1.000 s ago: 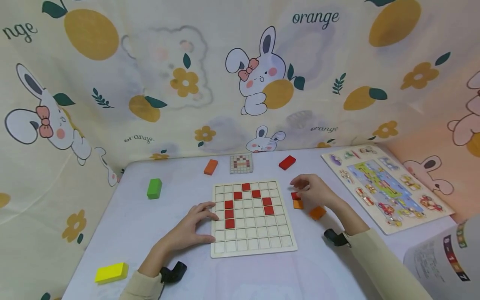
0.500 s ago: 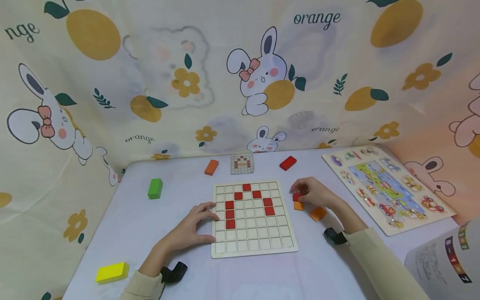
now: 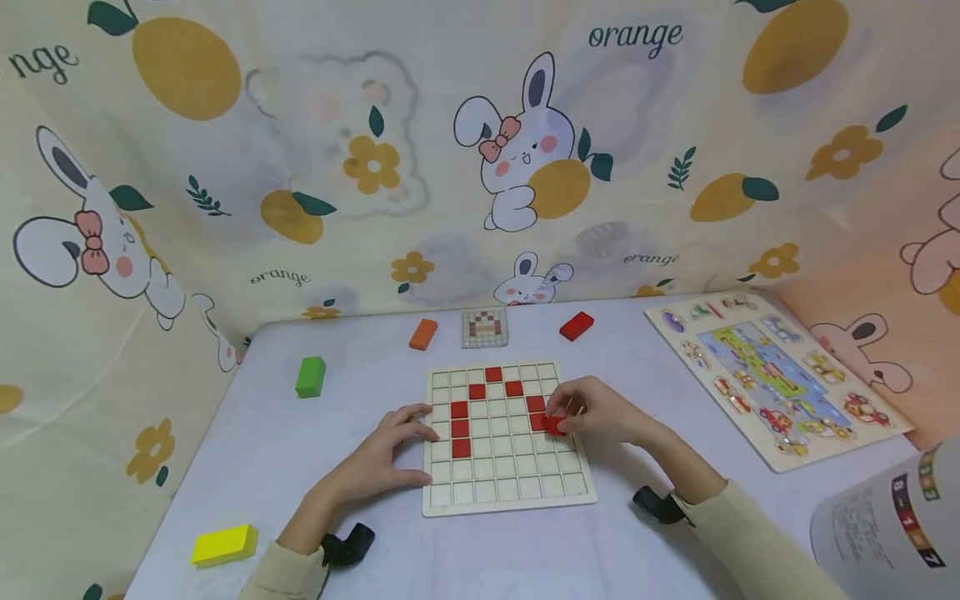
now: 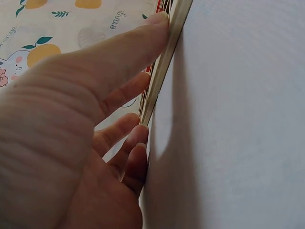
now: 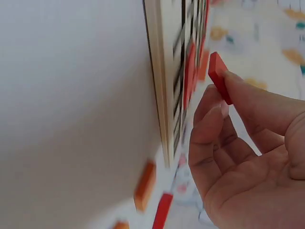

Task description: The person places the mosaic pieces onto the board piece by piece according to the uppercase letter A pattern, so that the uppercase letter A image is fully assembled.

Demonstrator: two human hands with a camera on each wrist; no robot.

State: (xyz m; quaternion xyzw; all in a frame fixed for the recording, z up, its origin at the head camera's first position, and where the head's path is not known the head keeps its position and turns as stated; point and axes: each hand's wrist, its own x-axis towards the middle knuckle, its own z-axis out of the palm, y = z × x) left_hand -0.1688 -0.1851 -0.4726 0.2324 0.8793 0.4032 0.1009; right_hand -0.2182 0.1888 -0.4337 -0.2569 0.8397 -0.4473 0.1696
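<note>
A square wooden grid board [image 3: 510,492] lies on the table, with several red tiles [image 3: 460,428] in its cells forming an arch. My left hand [image 3: 375,454] is at the board's left edge, thumb and fingertips spread along it. In the left wrist view, the thumb [image 4: 143,40] touches the board's edge [image 4: 164,67]. My right hand [image 3: 603,412] pinches a loose red tile [image 3: 555,426] between thumb and fingers, over the right side of the grid. The right wrist view shows this red tile [image 5: 220,78] held tilted beside the board [image 5: 162,76].
Behind the board are an orange block [image 3: 423,334], a small pattern card [image 3: 483,327] and a red block [image 3: 577,326]. A green block [image 3: 310,377] and yellow block [image 3: 224,546] sit left. A picture puzzle board [image 3: 780,379] and white tub [image 3: 885,517] stand right.
My right hand has picked up the red tile from beside the board and moved it left, over the grid's right side. The left hand has stayed at the board's edge.
</note>
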